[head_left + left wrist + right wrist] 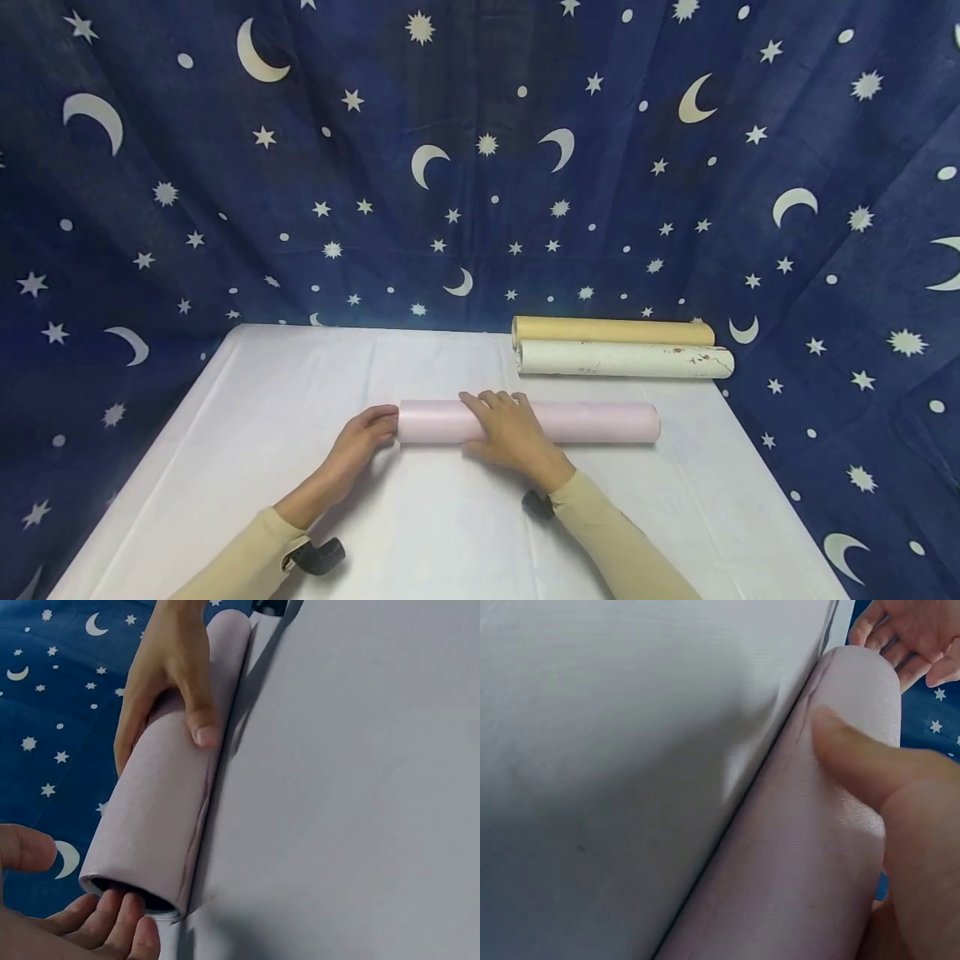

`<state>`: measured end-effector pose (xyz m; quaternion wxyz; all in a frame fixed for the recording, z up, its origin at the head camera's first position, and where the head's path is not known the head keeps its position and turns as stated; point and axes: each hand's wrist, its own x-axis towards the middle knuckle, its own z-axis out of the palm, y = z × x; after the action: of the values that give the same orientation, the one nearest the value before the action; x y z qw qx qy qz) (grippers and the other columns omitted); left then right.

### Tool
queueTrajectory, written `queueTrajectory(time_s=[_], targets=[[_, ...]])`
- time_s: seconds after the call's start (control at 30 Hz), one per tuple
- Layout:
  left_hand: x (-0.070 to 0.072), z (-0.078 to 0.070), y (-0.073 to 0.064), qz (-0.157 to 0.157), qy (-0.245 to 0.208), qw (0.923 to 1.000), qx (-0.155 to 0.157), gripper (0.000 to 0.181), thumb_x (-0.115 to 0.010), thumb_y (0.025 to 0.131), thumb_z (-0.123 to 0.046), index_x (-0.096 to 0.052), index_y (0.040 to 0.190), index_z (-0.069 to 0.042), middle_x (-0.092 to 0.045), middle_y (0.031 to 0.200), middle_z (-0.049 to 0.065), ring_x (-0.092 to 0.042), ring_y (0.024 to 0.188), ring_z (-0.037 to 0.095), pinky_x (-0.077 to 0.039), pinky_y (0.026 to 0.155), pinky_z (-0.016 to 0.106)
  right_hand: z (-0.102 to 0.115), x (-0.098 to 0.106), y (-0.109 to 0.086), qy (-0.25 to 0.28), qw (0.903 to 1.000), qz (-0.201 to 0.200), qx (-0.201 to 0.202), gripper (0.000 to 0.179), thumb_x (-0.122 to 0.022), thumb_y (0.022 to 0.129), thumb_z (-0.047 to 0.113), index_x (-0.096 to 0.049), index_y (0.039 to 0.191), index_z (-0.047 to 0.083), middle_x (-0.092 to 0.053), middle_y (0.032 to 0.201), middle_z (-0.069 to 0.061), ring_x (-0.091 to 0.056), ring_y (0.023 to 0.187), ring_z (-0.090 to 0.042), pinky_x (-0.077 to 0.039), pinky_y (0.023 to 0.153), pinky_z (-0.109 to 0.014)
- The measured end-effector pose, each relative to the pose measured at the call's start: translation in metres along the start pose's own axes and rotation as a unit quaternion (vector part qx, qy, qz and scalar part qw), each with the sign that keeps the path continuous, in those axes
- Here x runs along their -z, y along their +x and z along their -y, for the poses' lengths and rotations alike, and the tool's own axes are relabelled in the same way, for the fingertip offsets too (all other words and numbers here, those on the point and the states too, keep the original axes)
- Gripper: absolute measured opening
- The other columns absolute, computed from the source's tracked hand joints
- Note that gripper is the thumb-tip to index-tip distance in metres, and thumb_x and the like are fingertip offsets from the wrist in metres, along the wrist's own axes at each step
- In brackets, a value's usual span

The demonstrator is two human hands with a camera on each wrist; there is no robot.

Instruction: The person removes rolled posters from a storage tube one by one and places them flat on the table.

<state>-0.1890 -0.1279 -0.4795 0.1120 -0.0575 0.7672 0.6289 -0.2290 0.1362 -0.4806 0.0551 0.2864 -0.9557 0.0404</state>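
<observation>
A pale pink wallpaper roll (600, 422) lies crosswise on the white-covered table, its loose edge showing as a wavy seam (202, 810) along the near side. My right hand (513, 433) grips it left of its middle, thumb on the near side and fingers over the far side. At the roll's left end is my left hand (363, 437), fingers relaxed and thumb held apart. In the left wrist view, the left fingertips (129, 904) are right at the hollow opening of the roll.
Behind, near the table's far right edge, lie a yellow roll (615, 330) and a white roll with a floral print (622, 359), side by side. A dark blue curtain (480, 183) with moons and stars hangs behind the white tabletop (450, 525).
</observation>
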Motion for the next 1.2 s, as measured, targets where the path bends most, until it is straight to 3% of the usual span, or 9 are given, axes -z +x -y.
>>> queueTrajectory(time_s=[0.13, 0.4, 0.57, 0.8, 1.0, 1.2], targets=[[-0.005, 0.001, 0.002, 0.010, 0.006, 0.9999, 0.013, 0.054, -0.052, 0.098, -0.033, -0.045, 0.142, -0.003, -0.053, 0.142, 0.016, -0.052, 0.129, 0.032, -0.030, 0.117, 0.056, -0.003, 0.000, 0.000, -0.009, 0.9999, -0.010, 0.010, 0.080, -0.072, 0.081, 0.056, -0.042, 0.148, 0.024, -0.063, 0.126, -0.005, -0.059, 0.114, -0.028, -0.045, 0.094, -0.048], [-0.013, 0.006, 0.003, 0.046, -0.030, 0.9985, 0.009, 0.053, -0.044, 0.102, -0.031, -0.043, 0.144, 0.001, -0.051, 0.145, 0.016, -0.048, 0.135, 0.035, -0.024, 0.119, 0.057, -0.007, -0.004, -0.005, -0.021, 0.9990, -0.032, 0.022, 0.078, -0.071, 0.081, 0.058, -0.045, 0.146, 0.024, -0.064, 0.122, -0.005, -0.061, 0.110, -0.026, -0.045, 0.091, -0.045], [-0.018, 0.008, 0.008, 0.045, -0.042, 0.9981, 0.007, 0.049, -0.037, 0.105, -0.027, -0.042, 0.143, 0.003, -0.051, 0.144, 0.017, -0.044, 0.138, 0.036, -0.025, 0.119, 0.056, -0.008, -0.004, -0.007, -0.014, 0.9991, -0.034, 0.020, 0.078, -0.071, 0.081, 0.057, -0.045, 0.146, 0.023, -0.063, 0.123, -0.005, -0.060, 0.111, -0.027, -0.045, 0.093, -0.047], [-0.023, 0.012, 0.015, 0.053, -0.021, 0.9983, 0.010, 0.056, -0.032, 0.105, -0.035, -0.039, 0.145, 0.003, -0.042, 0.151, 0.020, -0.027, 0.147, 0.042, -0.019, 0.119, 0.060, -0.008, -0.002, -0.008, -0.014, 0.9993, -0.031, 0.013, 0.078, -0.071, 0.082, 0.056, -0.044, 0.147, 0.024, -0.062, 0.126, -0.005, -0.059, 0.113, -0.027, -0.044, 0.096, -0.048], [-0.023, 0.012, 0.015, 0.061, -0.048, 0.9970, 0.006, 0.054, -0.034, 0.105, -0.031, -0.039, 0.144, 0.007, -0.045, 0.148, 0.020, -0.026, 0.148, 0.041, -0.015, 0.121, 0.058, -0.005, -0.003, -0.011, -0.016, 0.9991, -0.036, 0.014, 0.078, -0.071, 0.082, 0.056, -0.044, 0.147, 0.023, -0.063, 0.125, -0.005, -0.059, 0.112, -0.026, -0.044, 0.095, -0.047], [-0.020, 0.012, 0.013, 0.052, -0.037, 0.9979, 0.008, 0.055, -0.034, 0.105, -0.030, -0.036, 0.145, 0.008, -0.043, 0.150, 0.021, -0.023, 0.148, 0.042, -0.015, 0.120, 0.059, -0.002, -0.006, -0.009, -0.018, 0.9988, -0.040, 0.022, 0.078, -0.069, 0.083, 0.057, -0.043, 0.148, 0.024, -0.062, 0.125, -0.004, -0.059, 0.111, -0.025, -0.044, 0.093, -0.045]])
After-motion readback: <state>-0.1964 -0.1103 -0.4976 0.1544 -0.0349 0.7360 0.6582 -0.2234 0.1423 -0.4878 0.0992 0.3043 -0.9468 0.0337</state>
